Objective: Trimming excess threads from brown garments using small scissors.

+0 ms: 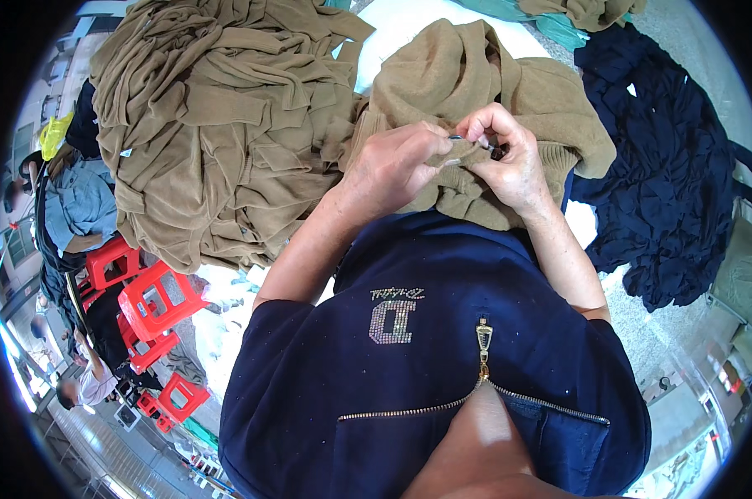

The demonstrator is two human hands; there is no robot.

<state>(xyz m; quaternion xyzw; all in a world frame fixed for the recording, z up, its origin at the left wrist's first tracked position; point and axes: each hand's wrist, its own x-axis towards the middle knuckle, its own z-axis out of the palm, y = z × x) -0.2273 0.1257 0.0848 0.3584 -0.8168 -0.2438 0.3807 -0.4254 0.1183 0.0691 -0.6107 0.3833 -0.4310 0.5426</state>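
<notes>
A fold of the tan knit garment (476, 91), heaped on the surface just beyond the chest, is pinched between the left hand (393, 162) and right hand (509, 158), both grips closed on it, thumbs nearly touching.

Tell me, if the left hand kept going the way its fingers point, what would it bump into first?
The left hand points rightward at the right hand, with the tan knitted garment's ribbed edge pinched between them. It would likely meet that fabric fold first, then the right fingers; depth is hard to judge.
</notes>
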